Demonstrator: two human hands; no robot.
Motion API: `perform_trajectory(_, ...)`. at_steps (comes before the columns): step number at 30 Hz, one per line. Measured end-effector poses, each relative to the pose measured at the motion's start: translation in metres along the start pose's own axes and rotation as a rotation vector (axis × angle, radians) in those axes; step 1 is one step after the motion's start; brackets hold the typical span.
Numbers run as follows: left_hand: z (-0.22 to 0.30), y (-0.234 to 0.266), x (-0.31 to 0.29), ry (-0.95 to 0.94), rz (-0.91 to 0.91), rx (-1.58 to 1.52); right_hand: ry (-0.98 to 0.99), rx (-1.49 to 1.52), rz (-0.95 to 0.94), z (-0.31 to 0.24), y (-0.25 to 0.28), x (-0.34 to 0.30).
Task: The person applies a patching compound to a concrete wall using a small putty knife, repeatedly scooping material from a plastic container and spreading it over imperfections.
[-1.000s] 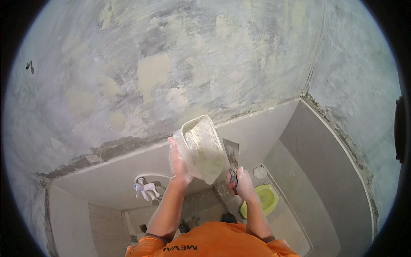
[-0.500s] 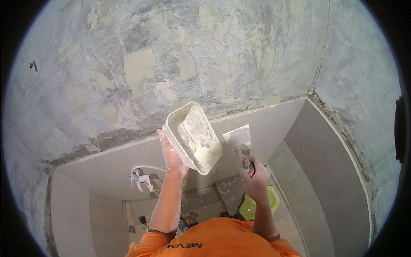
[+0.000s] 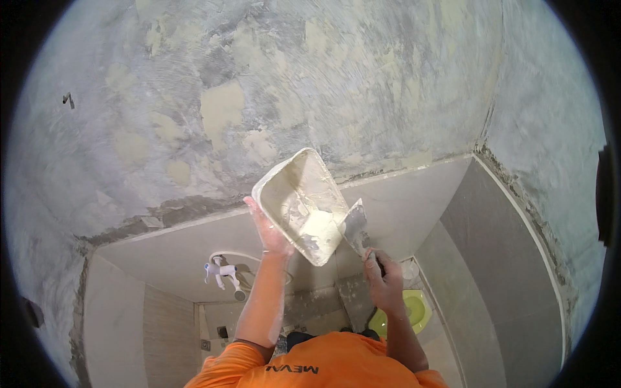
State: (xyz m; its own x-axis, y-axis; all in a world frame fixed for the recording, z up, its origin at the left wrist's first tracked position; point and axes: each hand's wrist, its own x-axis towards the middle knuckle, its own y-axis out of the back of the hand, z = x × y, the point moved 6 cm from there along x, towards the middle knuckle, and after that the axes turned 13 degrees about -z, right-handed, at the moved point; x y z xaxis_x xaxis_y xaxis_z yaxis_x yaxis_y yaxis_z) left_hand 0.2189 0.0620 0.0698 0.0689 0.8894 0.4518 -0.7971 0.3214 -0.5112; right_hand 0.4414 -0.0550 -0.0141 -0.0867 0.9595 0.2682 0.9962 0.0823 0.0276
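Observation:
My left hand [image 3: 272, 231] supports a white rectangular tub [image 3: 275, 187] from its left side, the palm and fingers against the outer wall. The tub is tilted so its inside shows, smeared with pale putty [image 3: 321, 225] gathered toward the near right corner. A putty knife [image 3: 356, 227] with a broad metal blade is gripped by its handle in my right hand [image 3: 386, 284]. The blade's left edge meets the tub's right rim or sits just beside it; I cannot tell which. Putty residue coats part of the blade.
Beyond the tub rises a grey wall [image 3: 223, 110] patched with putty, above a tiled band [image 3: 414, 200]. A white tap with a hose [image 3: 220, 273] is fixed on the tiles at lower left. A green squat toilet [image 3: 415, 312] lies below right, and a tiled side wall [image 3: 498, 246] stands at right.
The putty knife has turned and come closer to the tub's right rim. The tub now tilts differently, with its putty lower and more of the inner wall bare. The view has shifted slightly.

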Motion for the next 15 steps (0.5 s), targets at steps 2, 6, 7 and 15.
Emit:
perform_trajectory(2, -0.013, -0.010, 0.001, 0.014, 0.032, -0.152, 0.042, -0.018, -0.011, 0.005, -0.015, 0.008)
perform_trajectory(6, -0.007, -0.009, 0.016, -0.026, 0.047, -0.225, 0.037, -0.085, -0.008, 0.031, -0.031, 0.011)
perform_trajectory(7, 0.004, -0.009, 0.020, -0.051, 0.027, -0.215, 0.027, -0.077, 0.000, 0.032, -0.034, 0.012)
perform_trajectory(15, 0.063, 0.020, 0.025, -0.168, 0.006, -0.006, -0.077, -0.179, 0.023, -0.018, 0.005, 0.008)
